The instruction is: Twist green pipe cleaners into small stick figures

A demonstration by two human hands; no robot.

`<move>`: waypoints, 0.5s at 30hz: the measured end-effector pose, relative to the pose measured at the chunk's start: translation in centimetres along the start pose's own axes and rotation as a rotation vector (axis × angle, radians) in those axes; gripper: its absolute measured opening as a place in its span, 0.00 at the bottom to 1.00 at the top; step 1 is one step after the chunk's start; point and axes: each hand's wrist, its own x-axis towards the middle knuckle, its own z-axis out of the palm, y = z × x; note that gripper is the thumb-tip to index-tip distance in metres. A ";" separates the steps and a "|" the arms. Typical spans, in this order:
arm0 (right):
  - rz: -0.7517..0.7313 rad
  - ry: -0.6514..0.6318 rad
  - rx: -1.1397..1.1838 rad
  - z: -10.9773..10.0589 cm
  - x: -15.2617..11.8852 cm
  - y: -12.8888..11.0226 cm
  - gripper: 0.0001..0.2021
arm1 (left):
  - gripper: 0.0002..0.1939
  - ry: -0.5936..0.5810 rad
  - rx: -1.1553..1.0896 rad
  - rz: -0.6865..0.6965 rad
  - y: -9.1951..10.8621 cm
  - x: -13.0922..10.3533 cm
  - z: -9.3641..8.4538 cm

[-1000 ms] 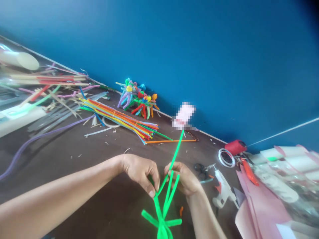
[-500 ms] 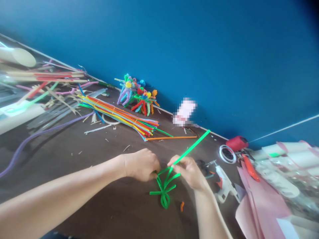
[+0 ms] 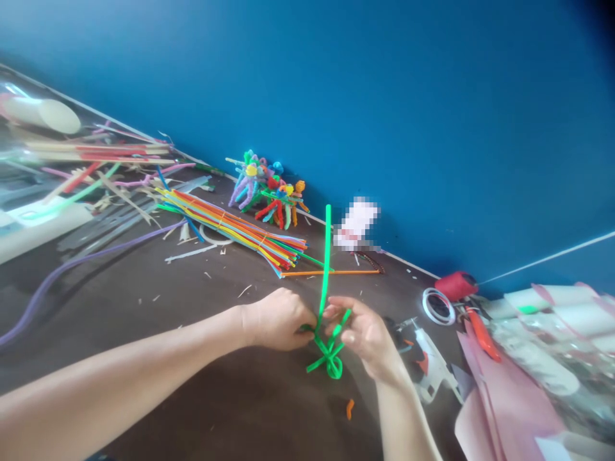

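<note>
A green pipe cleaner figure (image 3: 331,358) with a small loop at its lower end hangs between my hands above the dark table. One long green stem (image 3: 326,262) rises from it, nearly upright. My left hand (image 3: 286,320) is closed, pinching a green strand at the figure's left side. My right hand (image 3: 362,330) has its fingers apart around the right side of the figure, near a short green piece. A small orange scrap (image 3: 350,408) lies on the table below.
A bundle of coloured pipe cleaners (image 3: 235,227) lies beyond my left hand, with small pipe cleaner figures (image 3: 269,186) by the blue wall. At right are a glue gun (image 3: 435,362), a white ring (image 3: 439,306), a red spool (image 3: 456,286) and pink sheets (image 3: 509,397).
The long green stem has swung from slanting right to nearly upright. The looped figure has shifted up and right. My right hand's fingers have opened off the stem.
</note>
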 end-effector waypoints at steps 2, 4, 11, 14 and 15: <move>-0.011 0.038 -0.113 0.2 0.1 0.2 0.25 | 0.06 0.005 -0.011 -0.025 -0.1 0.0 0.2; -0.069 0.122 -0.284 0.4 0.3 0.3 0.23 | 0.06 0.011 -0.011 -0.038 -0.1 0.1 0.5; -0.375 0.443 -0.955 1.0 0.5 0.2 0.17 | 0.07 0.072 0.024 -0.084 0.2 0.2 0.5; -0.530 0.653 -1.069 1.8 0.0 -0.1 0.21 | 0.08 0.110 0.038 -0.110 0.2 0.2 0.4; -0.594 0.716 -1.080 2.1 -0.3 -0.2 0.21 | 0.08 0.127 0.043 -0.126 0.2 0.2 0.4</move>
